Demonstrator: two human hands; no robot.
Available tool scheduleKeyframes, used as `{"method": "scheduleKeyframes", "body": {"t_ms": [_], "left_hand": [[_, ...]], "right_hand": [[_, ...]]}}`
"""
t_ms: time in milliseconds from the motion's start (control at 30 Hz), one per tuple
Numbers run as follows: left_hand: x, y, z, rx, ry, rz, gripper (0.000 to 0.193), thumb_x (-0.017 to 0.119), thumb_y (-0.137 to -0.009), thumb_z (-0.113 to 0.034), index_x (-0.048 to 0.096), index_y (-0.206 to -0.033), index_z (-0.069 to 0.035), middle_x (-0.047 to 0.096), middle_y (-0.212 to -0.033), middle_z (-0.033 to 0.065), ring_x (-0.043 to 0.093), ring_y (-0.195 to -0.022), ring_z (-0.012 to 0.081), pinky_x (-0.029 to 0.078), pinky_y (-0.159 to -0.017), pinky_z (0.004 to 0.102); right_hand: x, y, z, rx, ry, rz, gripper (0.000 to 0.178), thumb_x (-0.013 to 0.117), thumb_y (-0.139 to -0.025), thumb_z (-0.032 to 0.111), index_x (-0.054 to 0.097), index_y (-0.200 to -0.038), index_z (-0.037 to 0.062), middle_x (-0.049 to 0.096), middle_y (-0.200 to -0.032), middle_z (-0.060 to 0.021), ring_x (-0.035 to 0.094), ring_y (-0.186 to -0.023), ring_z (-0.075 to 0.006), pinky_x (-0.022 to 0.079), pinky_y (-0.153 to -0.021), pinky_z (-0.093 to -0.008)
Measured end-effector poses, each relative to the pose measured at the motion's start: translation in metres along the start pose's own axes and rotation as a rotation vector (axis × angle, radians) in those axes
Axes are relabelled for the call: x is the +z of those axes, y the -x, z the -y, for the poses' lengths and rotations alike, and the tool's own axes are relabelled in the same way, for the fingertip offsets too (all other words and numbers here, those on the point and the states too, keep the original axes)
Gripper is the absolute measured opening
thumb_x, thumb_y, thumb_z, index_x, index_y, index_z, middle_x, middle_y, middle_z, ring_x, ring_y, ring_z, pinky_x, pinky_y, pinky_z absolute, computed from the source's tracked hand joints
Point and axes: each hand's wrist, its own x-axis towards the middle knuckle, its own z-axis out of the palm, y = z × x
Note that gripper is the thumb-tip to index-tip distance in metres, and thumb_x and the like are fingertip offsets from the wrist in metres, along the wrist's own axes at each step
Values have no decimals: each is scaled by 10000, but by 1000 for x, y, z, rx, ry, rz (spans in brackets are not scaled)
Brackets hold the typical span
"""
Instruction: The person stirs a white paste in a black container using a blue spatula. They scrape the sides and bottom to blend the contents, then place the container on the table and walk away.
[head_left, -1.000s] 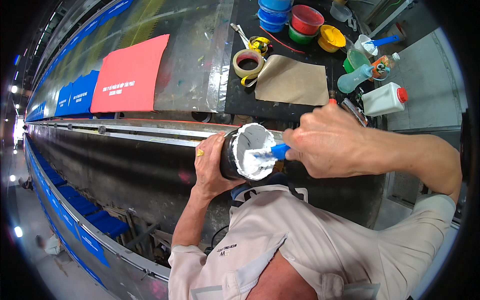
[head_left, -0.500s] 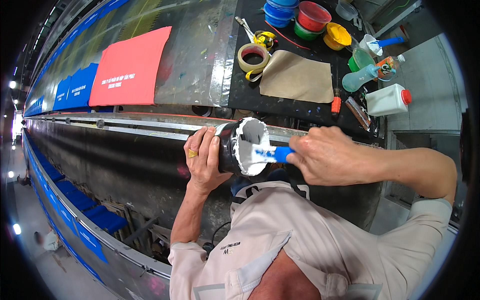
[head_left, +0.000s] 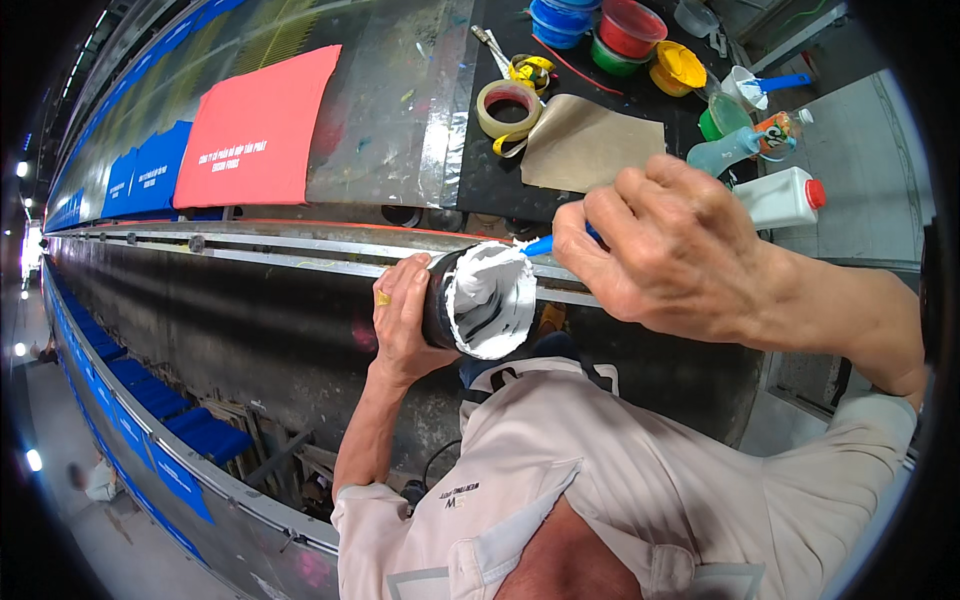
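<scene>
My left hand (head_left: 402, 325) is wrapped round a black tub (head_left: 438, 312), a gold ring on one finger. The tub is tipped so that its mouth faces right, and thick white paste (head_left: 512, 325) coats its inner wall and rim. My right hand (head_left: 665, 250) grips a spatula by its blue handle (head_left: 541, 246), just right of the tub's upper rim. White paste clings to the spatula close to the rim; how much of its blade is inside the tub, I cannot tell.
Along the black tabletop stand tubs of blue (head_left: 560, 25), red (head_left: 632, 28) and yellow (head_left: 679, 68) paint, a tape roll (head_left: 507, 110), brown paper (head_left: 590, 145) and a white jug (head_left: 778, 198). A metal rail (head_left: 300, 262) runs before me. Pink cloth (head_left: 258, 120) lies left.
My right hand has risen and come closer to the camera, carrying the spatula from the tub's mouth to its upper rim. The left hand has turned the tub's mouth slightly downward.
</scene>
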Motion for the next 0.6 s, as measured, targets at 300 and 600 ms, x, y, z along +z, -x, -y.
{"method": "scheduleKeyframes", "body": {"t_ms": [300, 600], "left_hand": [[-5, -9, -5, 35, 37, 79, 1073, 953, -569, -272, 411, -1459, -18, 587, -1354, 232, 613, -1192, 413, 435, -993, 542], [-8, -9, -2, 17, -40, 91, 1017, 947, -594, -268, 427, -1430, -11, 590, -1346, 241, 611, -1191, 412, 442, -991, 537]], "right_hand": [[39, 8, 23, 80, -370, 352, 213, 667, -872, 153, 620, -955, -37, 615, -636, -159, 666, -557, -316, 491, -499, -413], [44, 6, 27, 371, -1091, 607, 308, 641, -939, 236, 679, -853, -57, 669, -761, -272, 683, -767, -459, 547, -701, -533]]}}
